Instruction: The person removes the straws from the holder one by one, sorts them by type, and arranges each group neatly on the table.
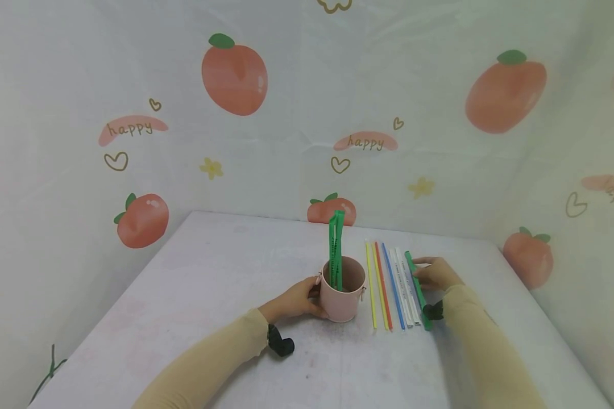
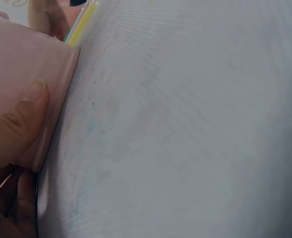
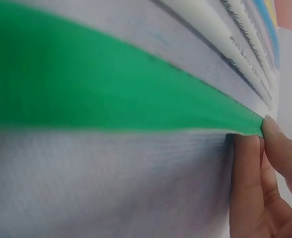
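Note:
My left hand (image 1: pixel 298 298) grips the side of a small pink bucket (image 1: pixel 339 308), which stands upright on the table. In the left wrist view, the thumb (image 2: pixel 29 106) presses on the bucket's wall and the other fingers are partly hidden below it. Green wrapped sticks (image 1: pixel 336 250) stand in the bucket and lean to its left side. To the right, my right hand (image 1: pixel 438 275) pinches one long green wrapped stick (image 3: pixel 111 94) near its far end, between thumb and fingers. That stick lies along the right side of a row of thin sticks.
Beside the bucket, the row holds yellow sticks (image 1: pixel 370 287), a red stick (image 1: pixel 384 287), a blue stick (image 1: pixel 393 285) and white printed sticks (image 1: pixel 405 287), all roughly parallel. The pale table (image 1: pixel 225 272) meets a fruit-print cloth backdrop (image 1: pixel 286 147) at its back and sides.

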Tool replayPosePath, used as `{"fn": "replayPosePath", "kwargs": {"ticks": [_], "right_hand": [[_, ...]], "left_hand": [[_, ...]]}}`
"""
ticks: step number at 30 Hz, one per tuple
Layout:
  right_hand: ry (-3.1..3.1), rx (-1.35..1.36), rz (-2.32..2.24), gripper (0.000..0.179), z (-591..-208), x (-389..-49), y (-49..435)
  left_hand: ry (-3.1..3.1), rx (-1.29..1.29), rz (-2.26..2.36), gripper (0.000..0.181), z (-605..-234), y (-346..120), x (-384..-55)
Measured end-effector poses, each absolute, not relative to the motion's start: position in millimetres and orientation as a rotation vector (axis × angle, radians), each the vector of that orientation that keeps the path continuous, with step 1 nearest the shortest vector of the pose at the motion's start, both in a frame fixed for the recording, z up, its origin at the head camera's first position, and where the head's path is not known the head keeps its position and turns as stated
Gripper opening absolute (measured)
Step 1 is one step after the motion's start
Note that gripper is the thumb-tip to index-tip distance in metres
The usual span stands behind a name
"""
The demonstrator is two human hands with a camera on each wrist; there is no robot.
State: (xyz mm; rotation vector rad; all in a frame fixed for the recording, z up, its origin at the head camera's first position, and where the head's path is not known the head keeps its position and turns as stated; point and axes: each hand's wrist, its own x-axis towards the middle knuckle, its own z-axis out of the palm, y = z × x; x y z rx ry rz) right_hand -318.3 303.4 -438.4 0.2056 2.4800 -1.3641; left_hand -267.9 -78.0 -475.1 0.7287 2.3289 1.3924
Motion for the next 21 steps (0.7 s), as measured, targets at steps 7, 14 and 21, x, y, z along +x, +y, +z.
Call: {"fn": "replayPosePath", "kwargs": {"ticks": [7,14,21], "right_hand": [[2.501,0.260,-1.321,0.054,-437.2,-318.9,300.1],[2.499,0.323,-1.312,0.054,-441.3,-322.7,297.8],[2.523,0.331,-1.303,0.055,-439.8,-318.9,296.2]], "left_hand": [[2.336,0.730,1.387,0.085,-475.5,-77.6,-268.2],[2.329,0.717,1.394,0.085,-473.6,-77.0,-267.4],[2.333,0.703,1.395,0.085,-471.3,-76.2,-265.7]]}}
